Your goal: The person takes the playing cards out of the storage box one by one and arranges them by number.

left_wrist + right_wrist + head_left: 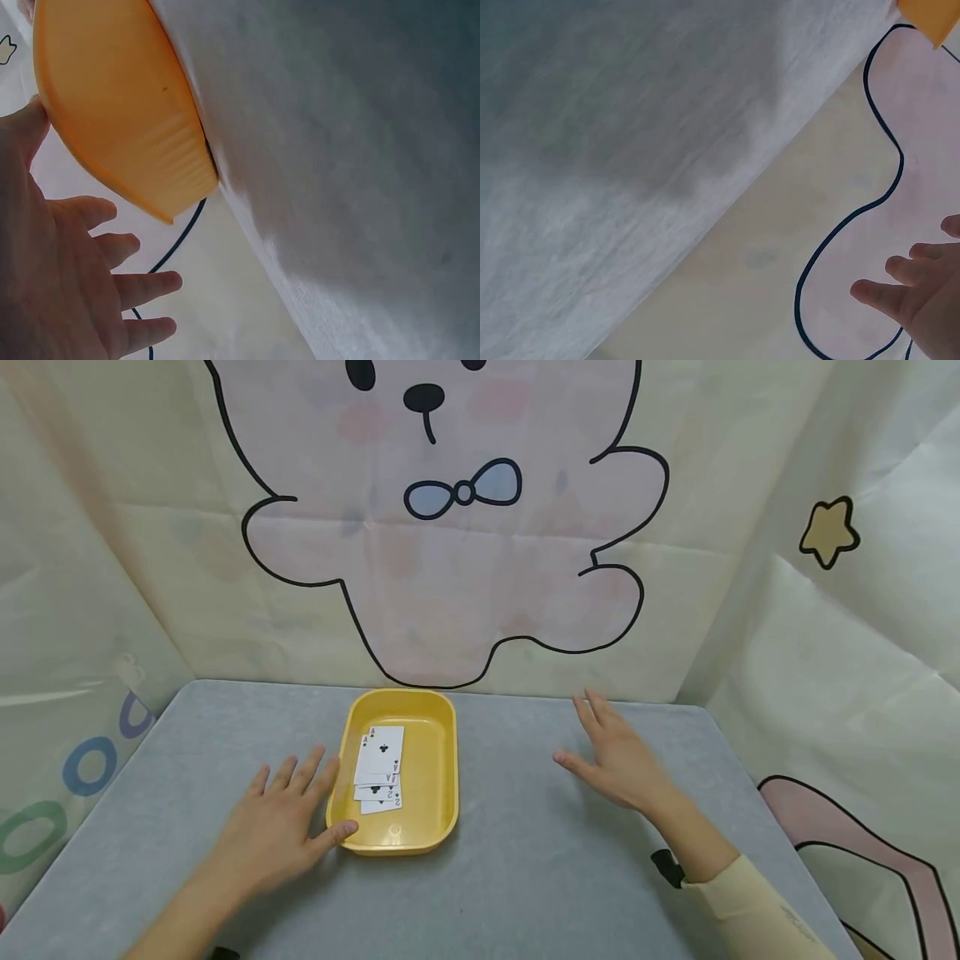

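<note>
A yellow plastic tray stands on the grey-blue cloth, holding a few overlapping playing cards at its left side. The uppermost card is an ace of clubs; a two shows below it. My left hand hovers with spread fingers by the tray's left edge, its thumb at the near left rim. In the left wrist view, the tray's outer wall rises beside the thumb, and the left hand grips nothing. To the right of the tray, my right hand is held above the cloth, fingers extended, with nothing in it.
The grey-blue cloth covers the table up to its back edge. Behind it hangs a cream backdrop with a cartoon animal in a blue bow tie. Printed sheets also hang on the sides. A dark strap piece is at the right wrist.
</note>
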A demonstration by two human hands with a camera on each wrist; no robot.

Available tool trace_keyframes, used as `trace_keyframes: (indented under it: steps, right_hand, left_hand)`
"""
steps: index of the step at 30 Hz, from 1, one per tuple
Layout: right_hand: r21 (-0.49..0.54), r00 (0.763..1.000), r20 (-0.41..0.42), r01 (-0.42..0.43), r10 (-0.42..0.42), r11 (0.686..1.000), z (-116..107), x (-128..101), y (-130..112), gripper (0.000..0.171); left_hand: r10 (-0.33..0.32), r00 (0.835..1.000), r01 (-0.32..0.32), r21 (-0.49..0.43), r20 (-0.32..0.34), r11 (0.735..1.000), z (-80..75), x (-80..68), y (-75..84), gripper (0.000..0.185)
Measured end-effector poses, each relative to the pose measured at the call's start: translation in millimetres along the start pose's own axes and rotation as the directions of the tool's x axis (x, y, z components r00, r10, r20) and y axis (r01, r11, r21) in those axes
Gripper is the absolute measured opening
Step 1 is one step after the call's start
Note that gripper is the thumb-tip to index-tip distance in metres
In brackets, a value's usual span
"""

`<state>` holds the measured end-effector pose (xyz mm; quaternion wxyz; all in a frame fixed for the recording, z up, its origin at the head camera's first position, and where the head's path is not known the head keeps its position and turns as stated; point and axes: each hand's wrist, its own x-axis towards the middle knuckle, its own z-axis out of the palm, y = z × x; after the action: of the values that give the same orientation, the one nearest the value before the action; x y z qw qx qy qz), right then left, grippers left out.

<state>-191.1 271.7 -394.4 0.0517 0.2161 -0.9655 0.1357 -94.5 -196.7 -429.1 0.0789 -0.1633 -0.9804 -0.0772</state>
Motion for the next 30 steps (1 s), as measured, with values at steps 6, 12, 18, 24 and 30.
trace_keyframes:
  steps: [6, 12, 18, 24, 30]
  right_hand:
    - [-0.009, 0.999, 0.034, 0.024, -0.024, 1.0, 4.9, 7.5, -17.3, 0.101]
    - [0.002, 0.997, 0.036, 0.075, -0.075, 0.997, 11.3, 18.1, -37.4, 0.099]
    - [0.026, 0.991, 0.065, 0.116, -0.118, 0.993, 18.1, 29.5, -59.8, 0.098]
    - [0.04, 0.984, 0.067, 0.161, -0.163, 0.986, 24.1, 40.1, -78.9, 0.096]
    - [0.068, 0.98, 0.052, 0.188, -0.191, 0.98, 27.2, 52.5, -97.4, 0.095]
  left_hand:
    - [0.026, 1.0, -0.026, -0.002, -0.009, 1.0, 1.0, -3.9, 5.6, 0.092]
    - [0.018, 1.0, -0.018, -0.025, 0.004, 1.0, -0.9, -5.7, 8.6, 0.092]
    - [0.018, 1.0, -0.018, -0.029, 0.011, 0.999, -1.4, -7.0, 9.4, 0.094]
    - [0.028, 0.999, -0.026, -0.076, 0.025, 0.997, 0.2, -8.8, 10.5, 0.096]
    - [0.035, 0.999, -0.03, -0.122, 0.04, 0.992, 1.6, -7.1, 10.4, 0.097]
